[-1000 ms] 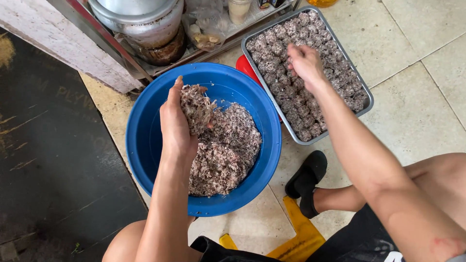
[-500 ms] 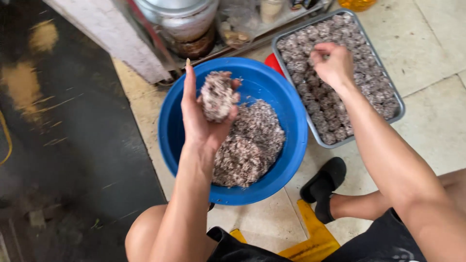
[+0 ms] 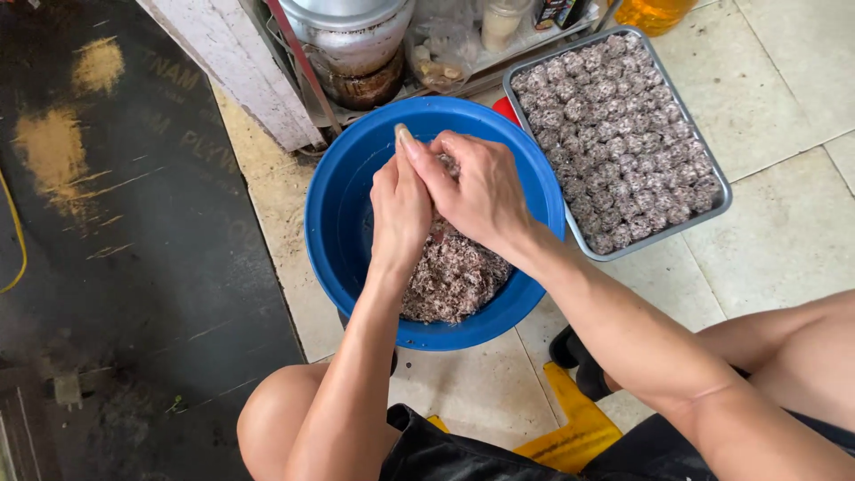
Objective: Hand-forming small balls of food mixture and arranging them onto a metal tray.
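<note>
Over the blue basin [image 3: 338, 214], left hand [image 3: 399, 209] and right hand [image 3: 476, 191] hide a lump.

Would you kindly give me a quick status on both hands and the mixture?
Left hand and right hand cupped together around a lump of mixture. Over the blue bowl, more mixture inside. Nothing in the way.

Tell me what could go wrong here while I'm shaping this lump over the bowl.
Bits may drop from between your left hand and right hand, though the blue bowl under them would likely catch them. The metal tray looks nearly full of balls, so a new one might crowd or squash its neighbours.
</note>
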